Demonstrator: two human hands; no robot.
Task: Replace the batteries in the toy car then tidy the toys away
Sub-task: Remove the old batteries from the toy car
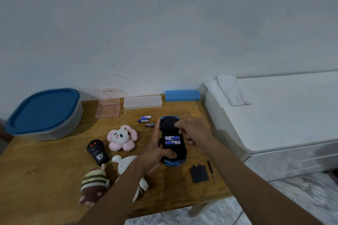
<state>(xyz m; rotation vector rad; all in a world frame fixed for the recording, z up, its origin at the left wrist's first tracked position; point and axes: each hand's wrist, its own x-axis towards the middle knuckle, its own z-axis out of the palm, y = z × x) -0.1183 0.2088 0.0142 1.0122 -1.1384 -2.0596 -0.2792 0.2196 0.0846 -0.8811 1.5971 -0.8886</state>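
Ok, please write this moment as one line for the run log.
left hand: steadies upturned toy car | right hand: at open battery bay | two batteries seated | cover, screwdriver: on table

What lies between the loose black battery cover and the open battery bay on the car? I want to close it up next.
Nothing on the table does. The battery cover lies apart, right of the toy car, with bare wood between. Only the right hand hovers over the open bay, beside the two batteries showing inside.
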